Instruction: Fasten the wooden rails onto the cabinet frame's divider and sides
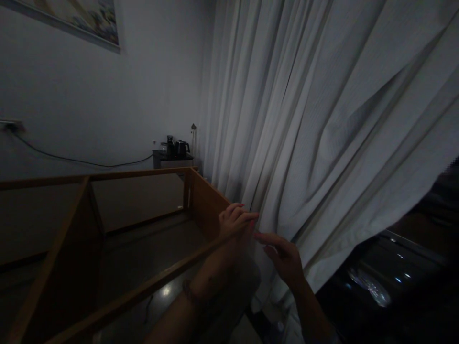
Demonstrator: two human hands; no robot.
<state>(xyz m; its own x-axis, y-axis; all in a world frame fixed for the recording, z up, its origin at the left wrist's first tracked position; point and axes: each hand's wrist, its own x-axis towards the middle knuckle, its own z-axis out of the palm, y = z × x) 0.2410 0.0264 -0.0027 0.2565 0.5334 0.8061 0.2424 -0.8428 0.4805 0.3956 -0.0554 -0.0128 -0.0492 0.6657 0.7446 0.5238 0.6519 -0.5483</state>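
Observation:
A brown wooden frame (158,277) with open sections stands in front of me, its rail running toward the near right corner. Over the rail at that corner lies my left hand (234,222), its fingers hooked across the wood and the index finger pointing right. My right hand (287,258) is just to the right, close to the left fingertips. Its index finger and thumb are apart, with nothing visible between them. Dim light and blur hide the exact contact at the corner.
A long white curtain (265,110) hangs close on the right. Behind the frame, a dark kettle (181,148) stands on a small cabinet (175,163). A black cable (89,164) runs along the wall. At lower right is a dark, shiny surface (394,267) with reflections.

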